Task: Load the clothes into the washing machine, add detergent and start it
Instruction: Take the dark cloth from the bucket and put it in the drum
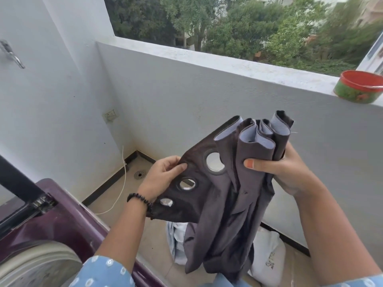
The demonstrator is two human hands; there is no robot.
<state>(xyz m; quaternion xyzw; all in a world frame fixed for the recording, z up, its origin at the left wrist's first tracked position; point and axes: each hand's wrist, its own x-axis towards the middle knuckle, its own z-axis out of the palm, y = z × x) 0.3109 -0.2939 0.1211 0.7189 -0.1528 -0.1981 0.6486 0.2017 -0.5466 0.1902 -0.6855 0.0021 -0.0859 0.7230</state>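
Observation:
A dark grey curtain (223, 199) with metal eyelet rings hangs in front of me, its top edge gathered in folds. My right hand (284, 168) grips the bunched folds near the top. My left hand (163, 175) pinches the curtain's flat end beside the eyelets. The purple top-loading washing machine (68, 220) stands at the lower left with its lid up and its pale drum rim (41, 257) showing. The curtain's lower part drapes down over a white laundry bag (267, 253) on the floor.
A white parapet wall (207, 96) runs across ahead, with a red and green tin (358, 88) on its ledge at right. A tap (11, 53) sticks out of the left wall. A white cord (122, 183) trails past a floor drain (139, 174).

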